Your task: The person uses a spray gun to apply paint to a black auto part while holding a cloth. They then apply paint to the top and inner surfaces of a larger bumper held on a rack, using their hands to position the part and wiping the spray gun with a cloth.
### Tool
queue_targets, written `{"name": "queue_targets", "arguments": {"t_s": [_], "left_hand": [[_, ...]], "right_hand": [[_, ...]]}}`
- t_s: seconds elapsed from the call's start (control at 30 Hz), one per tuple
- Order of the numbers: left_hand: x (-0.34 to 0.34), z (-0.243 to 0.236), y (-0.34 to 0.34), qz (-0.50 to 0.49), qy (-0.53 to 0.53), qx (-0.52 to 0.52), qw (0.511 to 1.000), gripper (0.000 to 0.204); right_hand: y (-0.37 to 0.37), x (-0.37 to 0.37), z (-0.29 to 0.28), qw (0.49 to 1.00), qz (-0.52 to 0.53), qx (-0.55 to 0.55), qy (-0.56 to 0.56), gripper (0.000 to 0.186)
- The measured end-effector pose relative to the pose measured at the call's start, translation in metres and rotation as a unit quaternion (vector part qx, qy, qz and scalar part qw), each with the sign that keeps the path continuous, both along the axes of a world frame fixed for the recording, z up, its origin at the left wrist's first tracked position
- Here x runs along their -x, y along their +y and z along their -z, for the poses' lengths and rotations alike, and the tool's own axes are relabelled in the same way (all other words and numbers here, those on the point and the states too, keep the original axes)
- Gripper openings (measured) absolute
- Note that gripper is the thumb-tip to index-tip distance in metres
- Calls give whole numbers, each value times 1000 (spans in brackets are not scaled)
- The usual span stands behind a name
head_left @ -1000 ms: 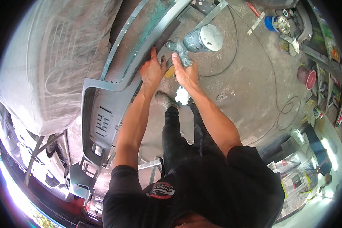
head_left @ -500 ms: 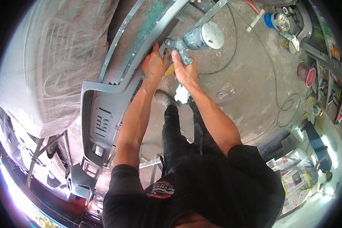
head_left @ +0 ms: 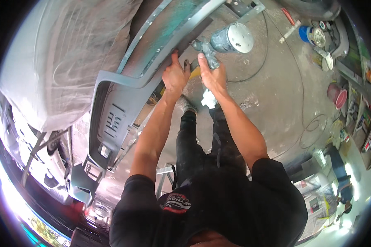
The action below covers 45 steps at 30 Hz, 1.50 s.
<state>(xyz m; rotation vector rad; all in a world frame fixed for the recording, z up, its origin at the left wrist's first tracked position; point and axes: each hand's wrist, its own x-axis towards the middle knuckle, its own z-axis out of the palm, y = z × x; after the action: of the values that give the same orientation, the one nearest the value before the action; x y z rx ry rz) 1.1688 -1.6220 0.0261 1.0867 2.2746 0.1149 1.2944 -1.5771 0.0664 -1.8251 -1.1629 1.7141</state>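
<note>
Floor [head_left: 272, 90]: grubby grey concrete. The person is standing close up to the work, probably so both hands can reach the bumper's edge without leaning over it much.
Sheet [head_left: 78, 61]: cloudy plastic draped over something big, just left of the bumper. My guess is it's there to keep muck off.
Bumper [head_left: 132, 82]: long grey car part with greenish staining along the inside. Looks propped off the floor on metal bars [head_left: 251, 14], presumably to bring it up to arm height. The left hand is right at its right-hand edge; the right hand sits further right, apart from it.
Bucket [head_left: 337, 96]: pinkish red, tipped a bit, near the floor's right edge, so likely parked out of the way.
Can [head_left: 313, 36]: blue and open-topped, toward the floor's far right corner, well away from both hands.
Spray gun [head_left: 208, 53]: in the right hand, just right of the left one. Nose points at the bumper, cup [head_left: 233, 39] sticks out on the opposite side, which I reckon keeps it from knocking the part.
Right hand [head_left: 212, 76]: wrapped round the gun, thumb up along its back, maybe to steady it.
Left hand [head_left: 176, 76]: index finger stretched to the bumper's edge, thumb apart. Other fingers are hidden, so can't tell if it's gripping.
Rag [head_left: 209, 99]: white and scrunched, by the right wrist. Can't tell what holds it there.
</note>
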Motion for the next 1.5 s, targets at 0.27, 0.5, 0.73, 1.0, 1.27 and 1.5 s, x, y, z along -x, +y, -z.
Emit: {"name": "queue_targets", "arguments": {"t_s": [0.27, 0.5, 0.73, 1.0, 1.27, 1.5], "left_hand": [[37, -11, -95, -81, 33, 77, 993, 51], [37, 27, -132, 111, 203, -206, 951, 51], [22, 43, -91, 147, 161, -212, 953, 55], [17, 33, -95, 167, 114, -226, 953, 55], [25, 10, -121, 146, 103, -237, 955, 46], [74, -92, -87, 60, 236, -401, 883, 49]], "right_hand": [[-67, 12, 7, 984, -173, -31, -29, 43], [-96, 11, 10, 988, -147, -42, 1, 44], [-77, 6, 13, 992, -105, -61, -23, 43], [-49, 9, 6, 988, -120, -54, -79, 43], [-53, 12, 11, 987, -112, -110, -33, 41], [-40, -2, 8, 985, -172, -31, -16, 45]]}}
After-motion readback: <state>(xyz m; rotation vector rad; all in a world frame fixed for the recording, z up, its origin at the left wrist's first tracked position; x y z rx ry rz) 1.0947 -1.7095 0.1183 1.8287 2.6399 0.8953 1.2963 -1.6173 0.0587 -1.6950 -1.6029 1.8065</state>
